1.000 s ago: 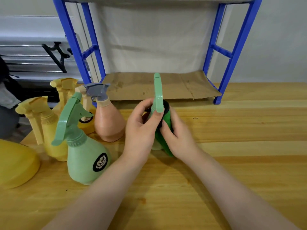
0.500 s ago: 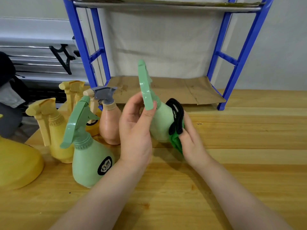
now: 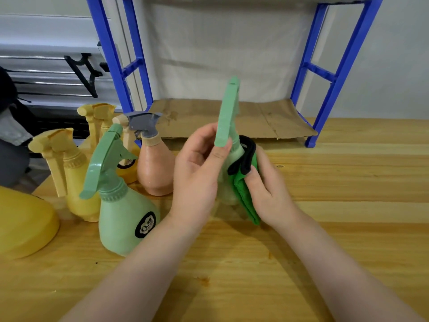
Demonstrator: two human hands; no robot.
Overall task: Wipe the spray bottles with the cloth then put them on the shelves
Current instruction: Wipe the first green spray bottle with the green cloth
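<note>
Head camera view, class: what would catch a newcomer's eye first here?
At centre, the left hand holds a pale green spray bottle while the right hand presses a green cloth against it. A cluster of yellow, green and peach bottles stands at left on the wooden table. Behind rises a blue-framed shelf.

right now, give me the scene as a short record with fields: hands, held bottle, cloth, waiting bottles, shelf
left hand: grips the trigger head of the light green spray bottle
right hand: presses the green cloth against that bottle's side
held bottle: tilted, between both hands above the wooden table
waiting bottles: green labelled bottle, peach bottle with grey trigger, yellow bottles, all standing at left
shelf: blue rack, its cardboard-lined bottom shelf holds no bottles
</note>
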